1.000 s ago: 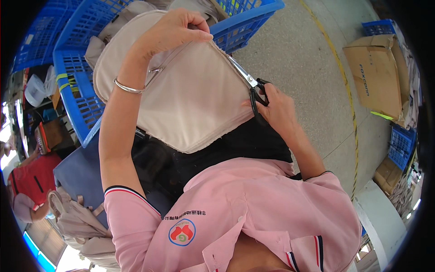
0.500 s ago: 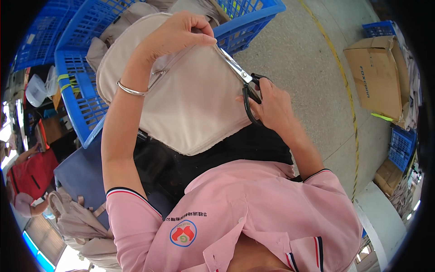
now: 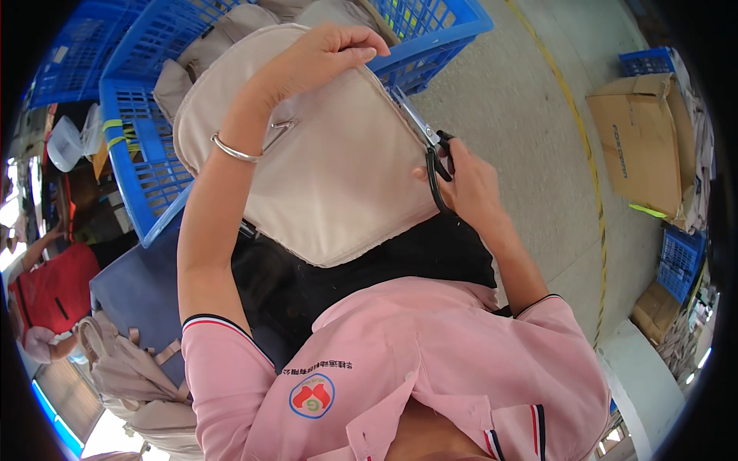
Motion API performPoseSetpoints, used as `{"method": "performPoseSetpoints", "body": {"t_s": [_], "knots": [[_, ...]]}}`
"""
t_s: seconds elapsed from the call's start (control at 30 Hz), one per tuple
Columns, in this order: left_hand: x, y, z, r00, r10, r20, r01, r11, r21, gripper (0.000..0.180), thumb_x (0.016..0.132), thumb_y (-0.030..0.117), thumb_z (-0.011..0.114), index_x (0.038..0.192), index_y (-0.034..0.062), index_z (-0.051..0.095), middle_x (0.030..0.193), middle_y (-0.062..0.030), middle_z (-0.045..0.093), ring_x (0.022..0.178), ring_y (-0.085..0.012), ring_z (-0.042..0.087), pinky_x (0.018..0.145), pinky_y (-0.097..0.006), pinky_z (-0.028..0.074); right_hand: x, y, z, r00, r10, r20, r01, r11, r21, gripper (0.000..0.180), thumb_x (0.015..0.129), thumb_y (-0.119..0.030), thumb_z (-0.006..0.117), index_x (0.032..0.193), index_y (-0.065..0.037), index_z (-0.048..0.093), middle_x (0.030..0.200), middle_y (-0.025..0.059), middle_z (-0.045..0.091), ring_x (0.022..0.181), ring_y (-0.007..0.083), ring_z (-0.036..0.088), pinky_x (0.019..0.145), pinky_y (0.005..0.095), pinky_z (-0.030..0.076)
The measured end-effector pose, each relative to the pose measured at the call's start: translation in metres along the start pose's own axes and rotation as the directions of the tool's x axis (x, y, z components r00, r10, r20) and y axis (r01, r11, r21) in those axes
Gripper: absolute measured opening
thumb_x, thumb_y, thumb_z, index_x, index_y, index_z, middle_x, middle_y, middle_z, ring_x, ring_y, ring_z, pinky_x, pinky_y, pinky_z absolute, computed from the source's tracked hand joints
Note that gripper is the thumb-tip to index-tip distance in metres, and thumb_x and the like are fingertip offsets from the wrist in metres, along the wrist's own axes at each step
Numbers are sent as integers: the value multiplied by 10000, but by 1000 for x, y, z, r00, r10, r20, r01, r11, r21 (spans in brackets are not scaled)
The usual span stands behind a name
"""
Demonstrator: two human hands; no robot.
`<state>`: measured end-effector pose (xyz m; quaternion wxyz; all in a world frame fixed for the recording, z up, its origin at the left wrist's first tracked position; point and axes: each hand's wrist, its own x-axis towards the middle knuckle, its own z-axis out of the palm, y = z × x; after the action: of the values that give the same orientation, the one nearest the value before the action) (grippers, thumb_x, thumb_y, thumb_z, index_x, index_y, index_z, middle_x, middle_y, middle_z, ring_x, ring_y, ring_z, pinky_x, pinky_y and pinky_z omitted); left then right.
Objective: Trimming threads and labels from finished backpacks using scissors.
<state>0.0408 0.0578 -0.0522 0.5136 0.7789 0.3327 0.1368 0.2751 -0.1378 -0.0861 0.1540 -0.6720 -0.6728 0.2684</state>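
Note:
Over my lap lies a beige fabric bag piece [image 3: 330, 184], rounded at the far end, with a seamed edge and a metal zip pull [image 3: 283, 132] on its face. My left hand [image 3: 319, 65] is bent over its far right edge, thumb and fingers drawn together; anything pinched between them is too small to make out. In my right hand [image 3: 473, 180] is a pair of scissors [image 3: 430, 140] with black handles. The silver blades point away from me along the right edge of the piece, their tips a little apart from my left fingers.
A blue plastic crate [image 3: 442, 38] filled with beige fabric pieces stands just beyond. Beige bags [image 3: 123, 361] are heaped at the left, near a person with a red item [image 3: 54, 284]. On the right are a cardboard box [image 3: 634, 146], another blue crate [image 3: 680, 261] and a yellow floor line [image 3: 588, 146].
My left fingers have moved slightly right and away from the scissor tips. My right hand has drawn the scissors a little right and nearer to me; the view has shifted slightly.

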Motion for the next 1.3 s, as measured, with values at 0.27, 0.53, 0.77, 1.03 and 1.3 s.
{"method": "performPoseSetpoints", "body": {"t_s": [0.27,0.53,0.77,1.03,1.3], "knots": [[4,5,11,990,94,-107,-102,992,-74,258,994,158,495,1216,79,600,857,46,502,837,-54,465,798,-208,387,22,-17,-11,997,-81,-13,80,994,-74,620,785,-580,725,918,8,578,775,165,659,696,359,655,592,429,496],[-48,19,34,694,212,-688,-8,958,287,335,928,186,631,1230,46,594,1202,-87,614,1131,-205,554,999,-321,406,24,7,11,994,113,-5,-110,972,207,539,825,-503,728,793,5,552,686,212,584,613,367,582,582,402,449],[-218,-17,125,-218,-174,-960,278,932,-232,660,829,143,751,1357,-51,406,1364,-190,432,1293,-303,397,1108,-396,297,17,40,25,990,101,-102,-60,939,340,458,887,-432,687,957,17,626,774,154,635,686,253,572,668,362,471],[-231,-8,195,322,-699,-639,-347,541,-767,457,885,144,707,1292,-3,560,1116,-40,646,984,-104,596,881,-270,482,11,27,30,993,113,-23,-73,773,631,518,966,-456,592,907,58,623,814,38,619,797,111,542,733,259,451],[-280,101,96,232,-291,-928,-462,807,-369,217,903,83,689,1110,20,677,919,39,680,806,-41,597,737,-226,506,-35,-22,29,980,124,157,-200,625,755,553,991,-531,494,808,-16,580,654,-9,492,523,91,472,472,256,411]]}}
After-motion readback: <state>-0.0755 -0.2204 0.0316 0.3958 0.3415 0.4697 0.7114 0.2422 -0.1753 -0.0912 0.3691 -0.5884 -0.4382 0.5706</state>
